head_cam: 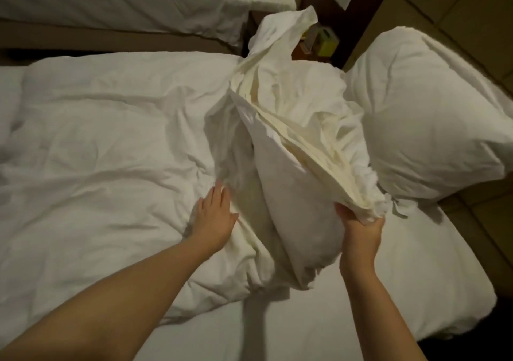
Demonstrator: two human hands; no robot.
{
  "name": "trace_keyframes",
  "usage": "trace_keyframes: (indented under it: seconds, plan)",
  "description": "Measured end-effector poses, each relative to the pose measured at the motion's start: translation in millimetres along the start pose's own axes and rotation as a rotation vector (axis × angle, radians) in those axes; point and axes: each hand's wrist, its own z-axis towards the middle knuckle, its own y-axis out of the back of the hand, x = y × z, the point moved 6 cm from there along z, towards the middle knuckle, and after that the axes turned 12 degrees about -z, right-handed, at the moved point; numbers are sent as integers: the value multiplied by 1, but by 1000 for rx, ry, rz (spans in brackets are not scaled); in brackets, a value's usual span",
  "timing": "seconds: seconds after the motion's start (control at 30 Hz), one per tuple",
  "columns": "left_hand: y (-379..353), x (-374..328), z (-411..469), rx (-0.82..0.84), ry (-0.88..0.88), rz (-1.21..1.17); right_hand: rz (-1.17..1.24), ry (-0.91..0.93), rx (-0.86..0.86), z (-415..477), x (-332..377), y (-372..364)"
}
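The pillow [280, 208] will likely handle light and soft, sagging wherever nothing supports it. Its case [299, 127] is thin, limp cloth that bunches easily and may slip through loose fingers. The best hold looks to be the case's gathered open edge, where the right hand [361, 235] has it, with a second hold across the opening. That grip is clamped on a wad of the hem, fingers curled round it. The left hand [215, 216] lies flat, fingers straight, pressing on cloth well left of the grip. The pillow stands tilted on the bed [416, 277], rising up and away from the grip, its low end just below it against the duvet [111, 138]. It is white and plump; the case is creamy, rumpled in long folds, one corner flung up far beyond the grip. A second pillow [422, 116] lies above and right of it.
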Motion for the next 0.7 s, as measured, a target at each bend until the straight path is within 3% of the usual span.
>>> trace_keyframes:
  seconds: [0.23, 0.47, 0.6, 0.7]
  plan:
    - [-55, -21, 52, 138, -83, 117, 9, -133, 28, 103, -25, -20]
    - [-134, -6, 60, 334, 25, 394, 42, -112, 12, 136, -53, -35]
    - [-124, -8, 60, 354, 24, 362, 48, -116, 31, 128, -50, -39]
    - [-123, -15, 43, 255, 55, 299, 39, -136, 64, 126, -47, -40]
